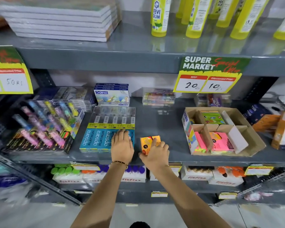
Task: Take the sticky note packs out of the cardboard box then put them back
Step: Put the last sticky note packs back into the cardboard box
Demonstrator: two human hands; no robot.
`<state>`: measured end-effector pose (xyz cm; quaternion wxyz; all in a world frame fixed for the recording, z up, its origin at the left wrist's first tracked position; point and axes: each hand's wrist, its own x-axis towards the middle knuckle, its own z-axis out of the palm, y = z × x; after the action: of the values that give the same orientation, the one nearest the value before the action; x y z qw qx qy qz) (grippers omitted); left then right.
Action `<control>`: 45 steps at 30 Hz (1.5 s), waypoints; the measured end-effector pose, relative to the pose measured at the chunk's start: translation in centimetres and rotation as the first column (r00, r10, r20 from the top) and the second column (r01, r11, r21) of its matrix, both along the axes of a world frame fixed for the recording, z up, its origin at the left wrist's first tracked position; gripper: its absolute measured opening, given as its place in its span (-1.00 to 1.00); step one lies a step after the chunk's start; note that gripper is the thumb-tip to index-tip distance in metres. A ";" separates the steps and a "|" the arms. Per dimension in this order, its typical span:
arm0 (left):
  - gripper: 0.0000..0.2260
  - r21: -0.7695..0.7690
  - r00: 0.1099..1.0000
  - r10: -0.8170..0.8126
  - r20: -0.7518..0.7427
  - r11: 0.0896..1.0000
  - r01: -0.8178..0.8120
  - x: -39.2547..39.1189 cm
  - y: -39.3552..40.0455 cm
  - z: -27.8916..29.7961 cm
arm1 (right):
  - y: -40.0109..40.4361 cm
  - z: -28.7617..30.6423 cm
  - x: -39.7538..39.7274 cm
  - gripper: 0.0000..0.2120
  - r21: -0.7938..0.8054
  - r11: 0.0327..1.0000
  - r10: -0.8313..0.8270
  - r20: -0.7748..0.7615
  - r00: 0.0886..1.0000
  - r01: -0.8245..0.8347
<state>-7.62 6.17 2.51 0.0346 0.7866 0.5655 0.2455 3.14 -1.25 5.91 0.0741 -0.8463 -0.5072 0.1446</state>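
Observation:
An orange sticky note pack point(147, 143) lies on the grey middle shelf point(163, 125), and my right hand point(156, 155) grips it from the near side. To its left, my left hand point(122, 145) rests flat, fingers together, on the blue Apsara pencil boxes point(95, 139) and holds nothing. The open cardboard box point(247, 137) stands to the right on the same shelf. It holds pink sticky note packs point(220, 143) at the front and a green pack point(212, 117) at the back.
Pen packs point(39, 129) lie at the left, Doms boxes point(112, 94) at the back. Orange boxes point(280, 129) crowd the right end. Yellow gum bottles point(160, 17) and stacked notebooks point(59, 20) fill the shelf above. A price sign point(209, 74) hangs over the cardboard box.

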 end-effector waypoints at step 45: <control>-0.78 -0.075 0.944 -0.325 -0.048 0.944 0.321 12.2 -3.8 -2.0 | -9.0 4.1 22.0 -0.52 0.202 0.950 -0.215 -0.132 0.968 0.239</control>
<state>4.61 2.37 0.56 0.0835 0.8740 0.4376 0.1940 25.11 -10.22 10.04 0.2092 -0.8769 -0.4142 0.1250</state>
